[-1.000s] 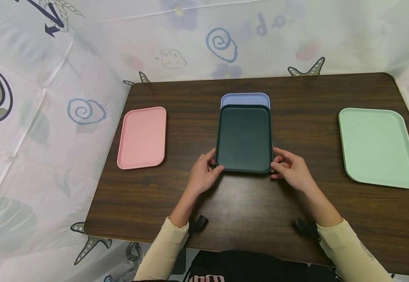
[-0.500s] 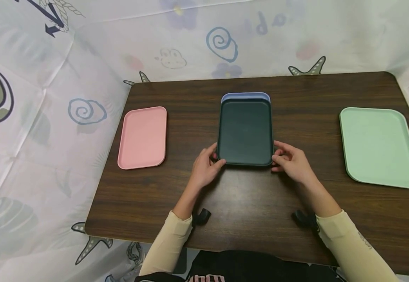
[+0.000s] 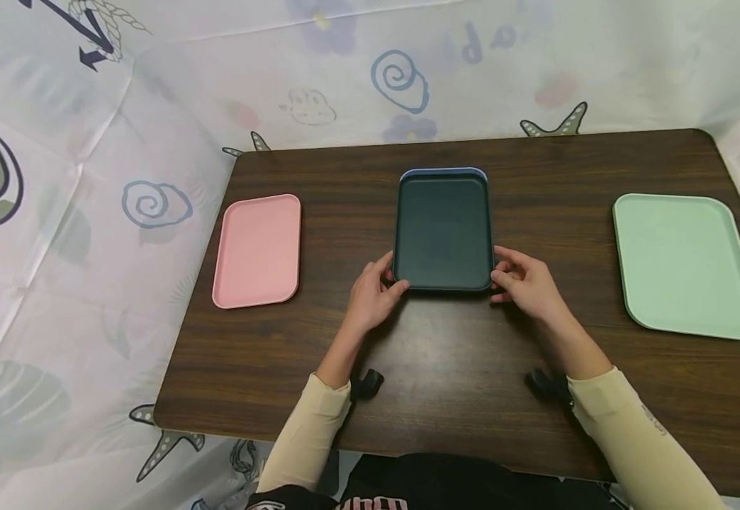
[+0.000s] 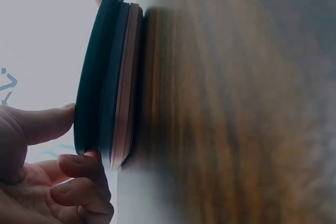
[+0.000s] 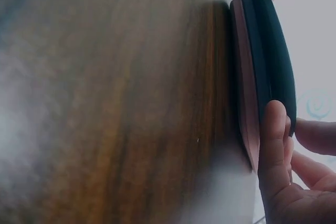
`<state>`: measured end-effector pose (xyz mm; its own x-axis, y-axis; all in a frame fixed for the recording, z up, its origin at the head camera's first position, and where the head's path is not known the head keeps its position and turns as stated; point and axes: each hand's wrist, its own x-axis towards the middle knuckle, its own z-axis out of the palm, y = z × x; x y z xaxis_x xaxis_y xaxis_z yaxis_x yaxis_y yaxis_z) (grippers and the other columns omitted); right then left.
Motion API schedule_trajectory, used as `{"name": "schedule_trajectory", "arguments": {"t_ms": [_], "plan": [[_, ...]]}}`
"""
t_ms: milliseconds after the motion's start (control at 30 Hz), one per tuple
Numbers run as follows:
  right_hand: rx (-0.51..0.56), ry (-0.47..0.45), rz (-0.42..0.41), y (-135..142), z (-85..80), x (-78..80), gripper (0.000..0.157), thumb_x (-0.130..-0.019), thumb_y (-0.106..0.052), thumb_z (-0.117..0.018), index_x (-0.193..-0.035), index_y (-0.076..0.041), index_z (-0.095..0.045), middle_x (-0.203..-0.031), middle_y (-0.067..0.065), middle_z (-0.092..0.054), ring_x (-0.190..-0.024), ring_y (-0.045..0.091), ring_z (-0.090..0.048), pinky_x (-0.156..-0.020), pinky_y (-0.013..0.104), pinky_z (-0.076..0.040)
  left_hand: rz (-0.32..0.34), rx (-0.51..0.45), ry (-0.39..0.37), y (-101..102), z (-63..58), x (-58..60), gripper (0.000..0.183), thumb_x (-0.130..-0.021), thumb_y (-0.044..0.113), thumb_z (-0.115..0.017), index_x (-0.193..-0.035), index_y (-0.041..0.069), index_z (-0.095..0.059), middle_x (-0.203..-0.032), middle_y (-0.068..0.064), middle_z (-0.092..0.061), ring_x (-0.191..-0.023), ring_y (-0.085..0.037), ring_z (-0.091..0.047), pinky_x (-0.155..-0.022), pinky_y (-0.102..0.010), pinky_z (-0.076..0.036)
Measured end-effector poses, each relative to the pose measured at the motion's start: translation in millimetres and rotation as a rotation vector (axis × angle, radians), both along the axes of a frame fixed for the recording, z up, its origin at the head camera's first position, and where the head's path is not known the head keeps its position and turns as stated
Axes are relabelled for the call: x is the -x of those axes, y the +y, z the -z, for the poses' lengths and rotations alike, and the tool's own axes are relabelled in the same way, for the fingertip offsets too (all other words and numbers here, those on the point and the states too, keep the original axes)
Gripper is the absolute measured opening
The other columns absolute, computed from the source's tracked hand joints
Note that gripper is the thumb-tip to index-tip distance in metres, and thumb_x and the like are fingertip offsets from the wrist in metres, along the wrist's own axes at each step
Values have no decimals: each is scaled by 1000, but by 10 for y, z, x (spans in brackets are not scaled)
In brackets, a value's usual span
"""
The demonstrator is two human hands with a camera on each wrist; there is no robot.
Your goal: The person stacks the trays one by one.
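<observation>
My left hand (image 3: 373, 299) and right hand (image 3: 528, 285) hold a dark green tray (image 3: 443, 230) by its near corners, thumbs at the rim and fingers curled at the sides. It lies over a blue tray (image 4: 115, 66), of which only a thin strip of the far rim shows in the head view. Under the blue one, both wrist views show the edge of a pinkish tray (image 4: 129, 77), lowest in the stack. The dark green tray's near edge sits slightly tilted away from the blue tray in the right wrist view.
A pink tray (image 3: 258, 251) lies toward the left of the dark wooden table (image 3: 446, 375). At the right is a larger light green tray (image 3: 687, 265). A patterned white cloth (image 3: 344, 78) hangs behind the table and along its left side.
Both hands have slid the dark green tray away from the body, so it now covers nearly all of the blue tray. The pink and light green trays at the sides stayed put.
</observation>
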<state>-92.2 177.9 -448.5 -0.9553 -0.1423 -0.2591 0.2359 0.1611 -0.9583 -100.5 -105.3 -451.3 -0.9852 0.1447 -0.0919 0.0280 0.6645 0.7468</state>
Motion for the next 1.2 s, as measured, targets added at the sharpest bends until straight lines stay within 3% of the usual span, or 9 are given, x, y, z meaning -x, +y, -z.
{"name": "schedule_trajectory", "arguments": {"t_ms": [367, 1200], "plan": [[-4, 33, -11, 24, -10, 77, 52, -96, -1, -53, -146, 0, -36, -100, 15, -47, -78, 13, -59, -69, 38, -57, 25, 31, -17, 18, -23, 93, 63, -92, 30, -64, -147, 12, -39, -98, -4, -52, -67, -16, -50, -60, -29, -40], [-23, 18, 3, 33, 53, 181, 53, -96, -4, -53, -147, -4, -36, -103, 13, -46, -80, 14, -58, -70, 38, -56, 25, 81, -14, 29, 15, 133, 64, -94, 36, -59, -149, 15, -35, -99, -4, -51, -70, -17, -46, -62, -30, -35]]}}
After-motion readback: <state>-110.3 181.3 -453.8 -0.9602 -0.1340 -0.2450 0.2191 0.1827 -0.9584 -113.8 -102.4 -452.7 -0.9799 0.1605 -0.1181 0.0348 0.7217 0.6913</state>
